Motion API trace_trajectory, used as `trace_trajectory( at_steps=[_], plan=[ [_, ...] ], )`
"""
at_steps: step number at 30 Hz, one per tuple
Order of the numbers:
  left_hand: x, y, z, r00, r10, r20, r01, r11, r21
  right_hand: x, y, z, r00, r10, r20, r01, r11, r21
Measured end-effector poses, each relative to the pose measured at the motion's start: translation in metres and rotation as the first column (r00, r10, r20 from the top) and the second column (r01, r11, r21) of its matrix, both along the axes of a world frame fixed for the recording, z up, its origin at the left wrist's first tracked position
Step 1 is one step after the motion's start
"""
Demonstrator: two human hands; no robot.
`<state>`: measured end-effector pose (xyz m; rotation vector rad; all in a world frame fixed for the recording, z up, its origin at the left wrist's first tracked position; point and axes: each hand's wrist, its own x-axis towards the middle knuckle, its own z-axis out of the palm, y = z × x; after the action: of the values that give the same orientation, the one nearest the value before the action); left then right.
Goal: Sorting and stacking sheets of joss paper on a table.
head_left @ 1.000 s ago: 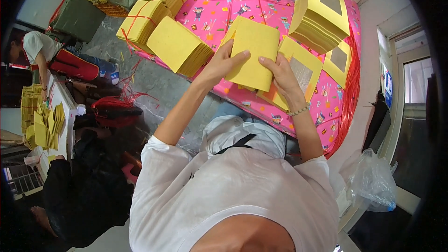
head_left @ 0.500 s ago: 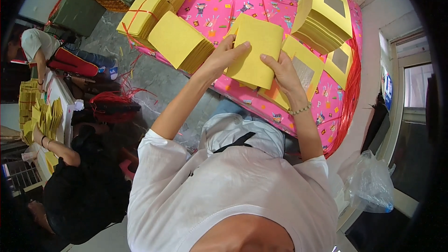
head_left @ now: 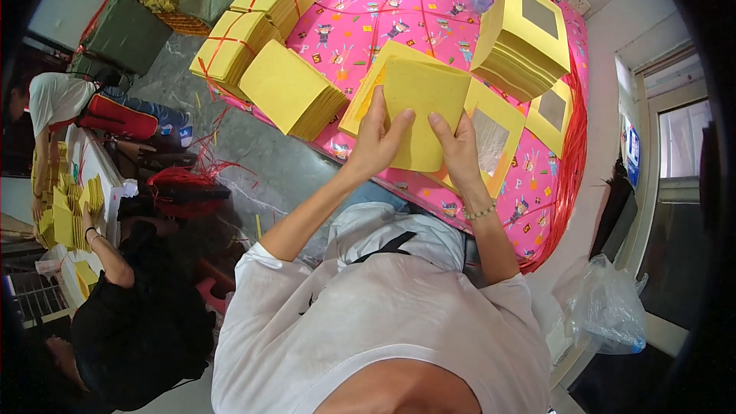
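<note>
far out on the left, we had a co-worker in a white top bent over a white table, where yellow pieces stood in a cluster, and nearer us a second co-worker in black reached for that cluster! moving right, we came to two yellow bundles tied with red strips, and just beside them an untied yellow stack, all on the pink patterned cover. then the centre: our left hand gripped the folded yellow piece, thumb on its face, fingers along its left edge, with more yellow sheets showing behind it! our right hand had it too, thumb on the face, fingers curled at the right edge, so the piece sat between both hands above the cover. past that wrist's beaded bracelet we spotted a flat yellow sheet with a grey panel, then a tall yellow stack, red strands down the cover's edge, and finally a clear plastic bag.
</note>
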<state>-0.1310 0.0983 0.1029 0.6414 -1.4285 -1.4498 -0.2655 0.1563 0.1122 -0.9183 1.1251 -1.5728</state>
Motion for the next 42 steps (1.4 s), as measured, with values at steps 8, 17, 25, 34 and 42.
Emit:
trace_trajectory(
  at_steps=[8, 17, 25, 34, 42],
  plan=[
    [0.002, 0.008, 0.0, 0.984, 0.094, 0.15, -0.073, 0.988, -0.138, 0.006, 0.007, -0.001, 0.999, -0.049, 0.023, 0.05, 0.998, -0.046],
    [0.005, 0.015, 0.015, 0.989, 0.102, 0.103, -0.096, 0.993, -0.063, 0.008, 0.008, 0.002, 0.999, -0.046, -0.013, 0.045, 0.999, -0.003],
    [0.002, -0.019, 0.01, 0.997, -0.063, -0.049, 0.075, 0.95, 0.302, -0.012, -0.023, 0.008, 0.989, 0.054, -0.136, -0.028, 0.982, 0.185],
    [-0.001, -0.036, -0.004, 0.996, -0.09, 0.03, 0.064, 0.873, 0.484, -0.013, -0.038, -0.002, 0.996, 0.07, -0.057, -0.051, 0.956, 0.287],
    [-0.002, -0.036, -0.009, 0.997, -0.065, 0.046, 0.038, 0.892, 0.451, -0.013, -0.037, -0.003, 0.993, 0.09, -0.083, -0.064, 0.96, 0.272]
  ],
)
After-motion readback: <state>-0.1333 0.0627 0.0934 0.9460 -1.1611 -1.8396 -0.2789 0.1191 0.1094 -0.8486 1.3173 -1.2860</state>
